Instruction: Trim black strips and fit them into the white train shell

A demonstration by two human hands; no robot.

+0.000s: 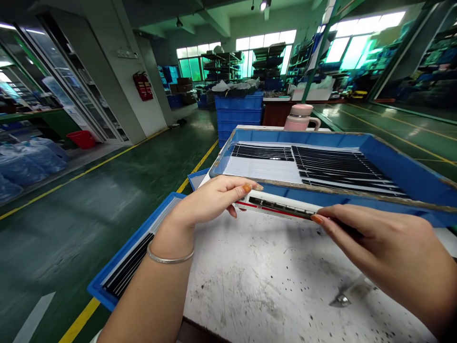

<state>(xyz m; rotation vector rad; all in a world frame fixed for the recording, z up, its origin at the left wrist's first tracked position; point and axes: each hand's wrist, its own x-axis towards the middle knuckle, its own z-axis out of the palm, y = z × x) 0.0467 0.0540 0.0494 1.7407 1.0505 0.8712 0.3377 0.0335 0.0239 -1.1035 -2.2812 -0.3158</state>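
Note:
My left hand (pixel 228 193), with a silver bangle at the wrist, pinches the left end of a long, narrow white piece (pixel 274 203). The piece carries a red line and a dark strip along its length. My right hand (pixel 371 238) closes on the other end, thumb and forefinger at the dark strip. It is held over the white table (pixel 250 267), in front of a blue tray (pixel 278 188). Rows of thin black strips (pixel 335 166) lie in that tray on a white sheet. What the right hand's other fingers touch is hidden.
A metal-tipped tool (pixel 342 300) lies on the table under my right forearm. A pink mug (pixel 299 119) stands behind the tray. Lower left, another blue tray (pixel 98 286) holds black strips. Stacked blue crates (pixel 239 114) stand farther back.

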